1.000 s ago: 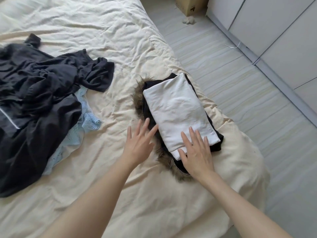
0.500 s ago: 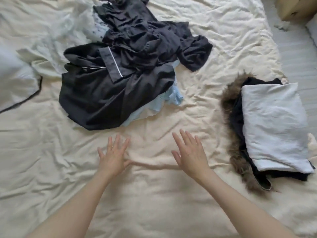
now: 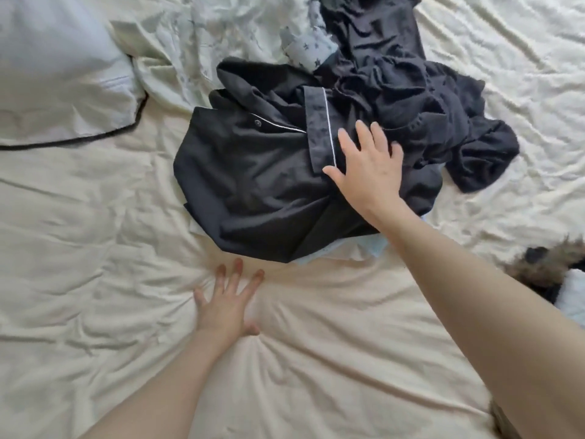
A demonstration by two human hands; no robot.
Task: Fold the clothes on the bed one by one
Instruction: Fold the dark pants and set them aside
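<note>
Nowhere legible writing: right hand flat on black pajama shirt.

The frame is filled by a bed covered in a creased cream sheet. A pale pillow with dark piping is seen far left. Soft, even light is cast throughout.

The clothes pile lies mid-bed, a pillow to its left, a folded stack at right.
</note>
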